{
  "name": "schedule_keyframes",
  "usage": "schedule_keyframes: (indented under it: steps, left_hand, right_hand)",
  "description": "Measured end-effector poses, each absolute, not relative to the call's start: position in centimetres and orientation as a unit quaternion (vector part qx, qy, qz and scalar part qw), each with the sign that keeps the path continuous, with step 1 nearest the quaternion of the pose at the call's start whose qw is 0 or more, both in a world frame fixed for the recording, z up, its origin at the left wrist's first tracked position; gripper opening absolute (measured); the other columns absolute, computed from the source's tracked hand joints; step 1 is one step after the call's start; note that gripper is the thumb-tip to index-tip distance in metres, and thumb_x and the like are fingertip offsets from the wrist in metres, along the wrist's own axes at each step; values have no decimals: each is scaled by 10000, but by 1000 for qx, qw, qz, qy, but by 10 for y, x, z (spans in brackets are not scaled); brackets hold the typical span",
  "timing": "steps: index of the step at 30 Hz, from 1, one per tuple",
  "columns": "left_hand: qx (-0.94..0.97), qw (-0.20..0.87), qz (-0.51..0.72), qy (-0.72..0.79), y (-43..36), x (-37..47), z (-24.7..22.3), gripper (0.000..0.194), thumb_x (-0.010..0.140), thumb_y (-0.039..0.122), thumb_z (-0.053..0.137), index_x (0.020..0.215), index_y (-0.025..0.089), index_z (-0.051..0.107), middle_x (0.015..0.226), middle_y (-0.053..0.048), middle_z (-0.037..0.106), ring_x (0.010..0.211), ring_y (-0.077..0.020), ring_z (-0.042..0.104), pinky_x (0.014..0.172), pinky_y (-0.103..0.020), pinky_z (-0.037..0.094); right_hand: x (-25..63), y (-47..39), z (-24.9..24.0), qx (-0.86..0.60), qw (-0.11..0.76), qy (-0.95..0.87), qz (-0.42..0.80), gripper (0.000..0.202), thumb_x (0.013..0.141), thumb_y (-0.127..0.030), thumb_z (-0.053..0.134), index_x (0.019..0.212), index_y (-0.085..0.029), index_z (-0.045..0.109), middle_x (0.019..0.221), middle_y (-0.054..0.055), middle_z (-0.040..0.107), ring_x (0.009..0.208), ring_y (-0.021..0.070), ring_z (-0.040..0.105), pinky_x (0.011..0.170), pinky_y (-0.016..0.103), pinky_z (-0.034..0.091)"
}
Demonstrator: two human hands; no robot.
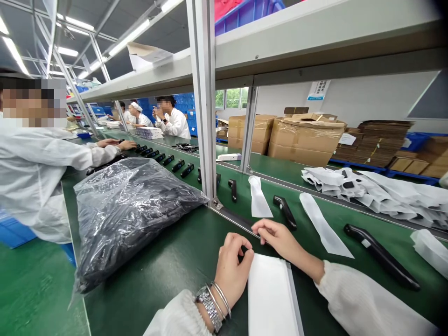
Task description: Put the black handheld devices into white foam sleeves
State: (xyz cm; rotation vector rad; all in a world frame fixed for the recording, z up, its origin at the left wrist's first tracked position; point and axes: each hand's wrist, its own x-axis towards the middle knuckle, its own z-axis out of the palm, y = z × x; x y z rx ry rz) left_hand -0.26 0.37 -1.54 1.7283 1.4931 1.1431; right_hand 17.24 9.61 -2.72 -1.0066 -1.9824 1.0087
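White stack (271,298) lies right of the curled left hand (231,263), nearer than the curled right hand (282,239); either hand's hold cannot be told.

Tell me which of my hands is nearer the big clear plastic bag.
Left. Your left hand is to the right of the plastic bag, apart from it; your right hand is farther right.

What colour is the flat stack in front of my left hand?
White; the stack shows best in the head view.
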Motion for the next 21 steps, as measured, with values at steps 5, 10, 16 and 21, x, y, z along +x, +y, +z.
schedule_keyframes:
  steps: [5,10,16,21]
  left_hand:
    - [651,290,416,564,3,-2,-16,147,823,112,501,866,228,581,929,6,539,812,-152,523,741,-275,403]
    - [657,282,412,565,1,-1,-15,162,805,104,495,857,224,590,925,4,546,805,-154,527,798,-304,402]
    - [641,277,411,586,-8,3,-14,175,768,113,519,850,231,617,919,6,554,808,-162,530,808,-335,389]
    - [616,306,402,605,-10,1,-21,172,730,170,575,866,252,641,956,1,540,862,-177,521,830,-333,401]
  right_hand:
    - [178,86,-33,-394,337,-733,441,205,911,-313,498,938,-196,664,845,28,657,668,141,597,651,276,474]
    - [177,88,-33,-400,338,-729,441,231,905,-352,495,933,-190,658,859,35,658,684,151,600,663,285,477]
    - [181,85,-43,-408,313,-755,407,277,881,-437,498,912,-233,682,850,43,686,695,194,628,690,322,520]
    - [187,95,-70,-435,331,-768,332,288,811,-535,563,869,-315,739,831,53,724,695,223,678,631,284,570]
